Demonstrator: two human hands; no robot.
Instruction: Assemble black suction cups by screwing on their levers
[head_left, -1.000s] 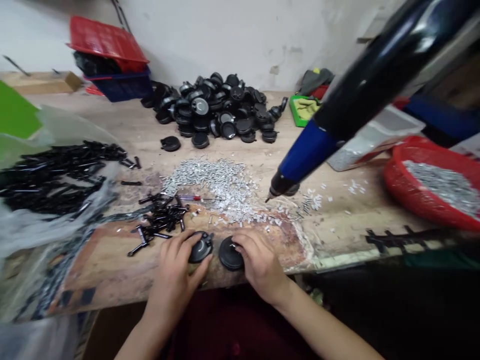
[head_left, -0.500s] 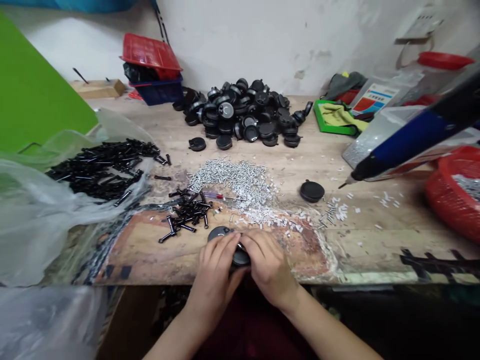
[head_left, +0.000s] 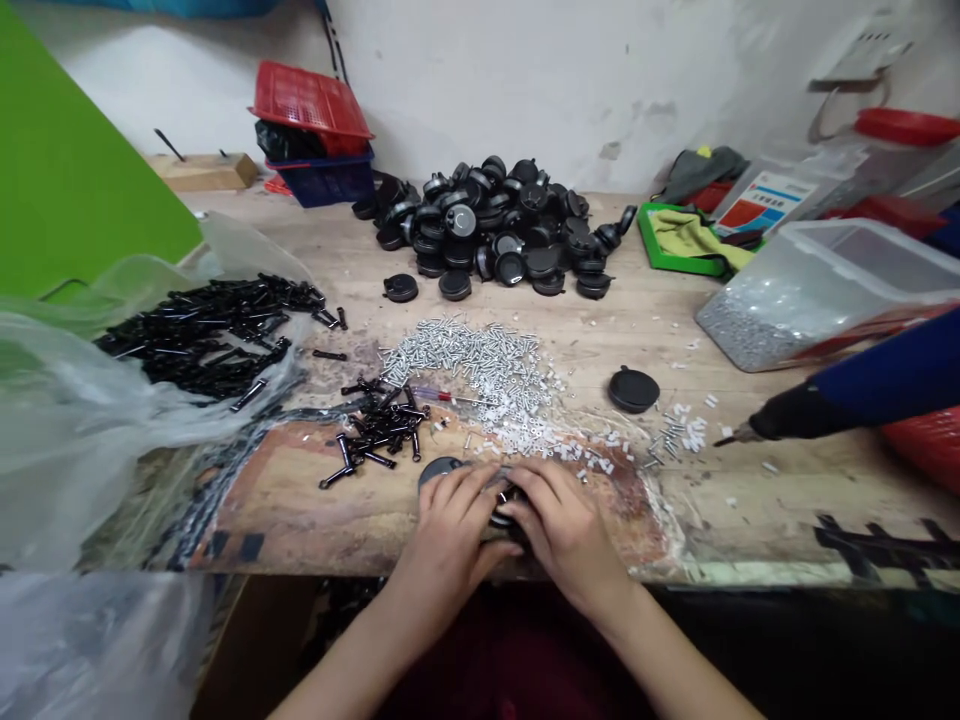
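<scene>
At the front edge of the bench, my left hand [head_left: 454, 515] and my right hand [head_left: 574, 530] are closed around a black round disc-shaped part [head_left: 504, 518], mostly hidden by my fingers. A small shiny black piece shows between my fingertips on it. Another dark disc [head_left: 435, 470] peeks out beyond my left fingers. To the left lie several short black rods [head_left: 379, 430] with ringed ends. Ahead of my hands spread silver screws [head_left: 465, 350] and small white pieces [head_left: 525, 430], with a red-tipped screwdriver [head_left: 442, 396] among them.
A blue power screwdriver [head_left: 847, 395] hangs at the right, near a lone black disc [head_left: 632, 388]. Many similar discs [head_left: 487, 225] are heaped by the wall. A plastic bag of black rods [head_left: 210, 335] lies left. A clear bin [head_left: 795, 290] and green tray [head_left: 679, 258] stand right.
The power screwdriver has swung lower and to the right. My right hand has shifted slightly right, and its thumb now lies across the part. The view has turned a little.
</scene>
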